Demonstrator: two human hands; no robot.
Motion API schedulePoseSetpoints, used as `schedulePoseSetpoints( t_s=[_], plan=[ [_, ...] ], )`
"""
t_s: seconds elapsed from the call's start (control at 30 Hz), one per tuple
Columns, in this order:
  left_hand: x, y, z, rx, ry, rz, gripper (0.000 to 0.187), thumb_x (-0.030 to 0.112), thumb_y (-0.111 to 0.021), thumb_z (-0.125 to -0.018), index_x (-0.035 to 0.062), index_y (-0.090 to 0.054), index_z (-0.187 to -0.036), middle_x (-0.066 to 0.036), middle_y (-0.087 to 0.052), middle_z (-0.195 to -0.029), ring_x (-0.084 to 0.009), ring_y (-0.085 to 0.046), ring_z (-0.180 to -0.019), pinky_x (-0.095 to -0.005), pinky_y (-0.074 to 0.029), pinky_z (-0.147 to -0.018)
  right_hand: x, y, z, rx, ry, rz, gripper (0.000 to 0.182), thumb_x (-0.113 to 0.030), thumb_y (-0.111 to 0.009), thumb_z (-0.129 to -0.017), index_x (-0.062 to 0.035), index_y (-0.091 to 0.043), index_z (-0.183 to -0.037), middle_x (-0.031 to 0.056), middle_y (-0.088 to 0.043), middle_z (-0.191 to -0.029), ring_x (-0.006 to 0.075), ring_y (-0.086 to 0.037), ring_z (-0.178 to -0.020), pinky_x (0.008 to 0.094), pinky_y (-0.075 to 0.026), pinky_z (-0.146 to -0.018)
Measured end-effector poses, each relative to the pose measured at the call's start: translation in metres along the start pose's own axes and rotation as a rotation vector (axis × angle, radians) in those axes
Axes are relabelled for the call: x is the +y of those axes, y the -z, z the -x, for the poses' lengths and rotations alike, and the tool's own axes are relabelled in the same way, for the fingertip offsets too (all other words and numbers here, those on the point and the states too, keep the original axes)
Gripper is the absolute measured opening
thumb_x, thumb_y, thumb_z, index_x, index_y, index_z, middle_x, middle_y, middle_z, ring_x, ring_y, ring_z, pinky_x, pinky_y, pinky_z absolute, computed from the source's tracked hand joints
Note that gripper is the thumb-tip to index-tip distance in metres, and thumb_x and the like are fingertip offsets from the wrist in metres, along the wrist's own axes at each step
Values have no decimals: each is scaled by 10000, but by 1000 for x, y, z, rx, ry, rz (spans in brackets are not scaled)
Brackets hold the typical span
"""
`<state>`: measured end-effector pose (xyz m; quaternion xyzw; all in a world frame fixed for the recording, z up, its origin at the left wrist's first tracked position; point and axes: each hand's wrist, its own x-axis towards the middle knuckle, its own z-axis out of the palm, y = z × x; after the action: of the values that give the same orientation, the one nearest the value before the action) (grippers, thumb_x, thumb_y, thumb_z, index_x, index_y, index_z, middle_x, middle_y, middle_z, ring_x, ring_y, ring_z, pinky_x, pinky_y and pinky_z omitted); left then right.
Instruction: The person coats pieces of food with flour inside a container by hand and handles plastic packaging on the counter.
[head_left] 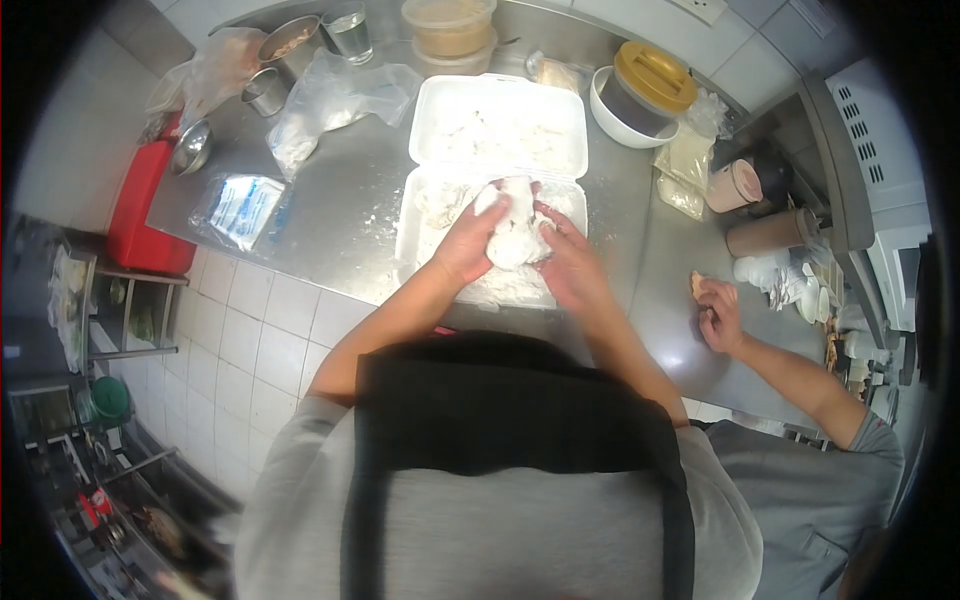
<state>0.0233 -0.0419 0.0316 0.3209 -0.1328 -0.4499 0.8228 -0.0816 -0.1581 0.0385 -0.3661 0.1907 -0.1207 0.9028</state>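
A white, flour-coated lump (pixel 514 232) is held between my two hands, above the lower half of an open white foam box (pixel 408 235). My left hand (pixel 468 240) grips its left side, with the thumb on top. On its right side, my right hand (pixel 570 262) is closed around the edge. White powder and coated pieces lie in the box below, partly hidden by my hands. The raised lid (pixel 498 125) carries scattered powder too.
A co-worker's hand (pixel 720 318) rests at the right, holding something small. Along the back stand plastic tubs (pixel 450 28), a glass (pixel 349 35), a metal pot (pixel 290 45) and a yellow-lidded container (pixel 655 78) in a white bowl. A plastic packet (pixel 240 210) lies left.
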Motion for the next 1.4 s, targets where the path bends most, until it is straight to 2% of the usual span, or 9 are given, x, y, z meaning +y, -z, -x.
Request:
schedulePoseSetpoints(
  t_s=[0.1,0.23,0.43,0.57,0.67,1.03,1.23,1.33,1.4],
  plan=[
    [3,0,2,114,4,-485,465,98,-651,-830,24,-464,-1250,-59,-581,-1057,-123,-564,-951,-258,-461,-805,7,13,-8,-33,-64,62,378,-48,-640,-827,-19,-522,-1185,101,-573,-1100,177,-553,-986,312,-455,-822],
    [19,10,10,125,151,-369,389,71,-668,-808,52,-524,-1169,-53,-580,-1010,-121,-566,-919,-254,-489,-725,-7,24,-25,-116,-14,597,423,-92,-656,-825,-5,-494,-1206,96,-579,-1088,180,-552,-988,323,-463,-834],
    [2,12,11,283,-14,-46,325,15,-629,-826,43,-528,-1134,-68,-576,-1078,-169,-562,-999,-312,-485,-841,-8,-7,-21,280,-232,226,466,-167,-665,-839,-14,-463,-1230,99,-574,-1100,197,-559,-986,328,-490,-803],
    [-10,16,11,319,-85,-237,323,19,-636,-826,49,-529,-1129,-66,-581,-1078,-171,-559,-1010,-330,-488,-857,21,0,-22,111,37,256,467,-188,-642,-860,-20,-439,-1246,101,-566,-1131,180,-570,-986,329,-507,-792],
    [-11,25,12,308,-42,-187,323,11,-645,-816,53,-532,-1116,-70,-580,-1074,-167,-561,-999,-326,-487,-852,24,4,-25,82,56,210,439,-190,-633,-867,-22,-457,-1232,96,-570,-1128,176,-576,-984,328,-509,-795],
    [2,16,19,234,26,-1,409,-29,-641,-800,46,-486,-1171,-85,-553,-1105,-171,-543,-1035,-327,-476,-875,2,-5,-21,85,-165,86,392,-210,-587,-899,-14,-468,-1217,105,-568,-1131,217,-580,-996,389,-508,-799],
    [5,16,38,55,143,-645,643,-71,-662,-719,49,-394,-1291,-81,-522,-1148,-178,-530,-1053,-303,-472,-854,-15,19,2,63,-368,81,432,-233,-574,-903,45,-442,-1206,144,-544,-1140,264,-579,-974,430,-502,-818],
    [-4,20,34,96,201,-715,606,49,-695,-760,28,-402,-1290,-83,-551,-1101,-172,-558,-987,-287,-492,-787,-25,20,15,47,-411,91,460,-247,-566,-904,56,-422,-1220,156,-559,-1093,266,-593,-917,417,-507,-803],
    [8,10,31,191,425,-663,607,178,-700,-781,13,-399,-1282,-112,-569,-1052,-184,-572,-922,-283,-495,-757,-36,20,18,37,-420,271,458,-250,-568,-898,46,-433,-1219,149,-579,-1048,261,-609,-865,405,-512,-785]
  ],
)
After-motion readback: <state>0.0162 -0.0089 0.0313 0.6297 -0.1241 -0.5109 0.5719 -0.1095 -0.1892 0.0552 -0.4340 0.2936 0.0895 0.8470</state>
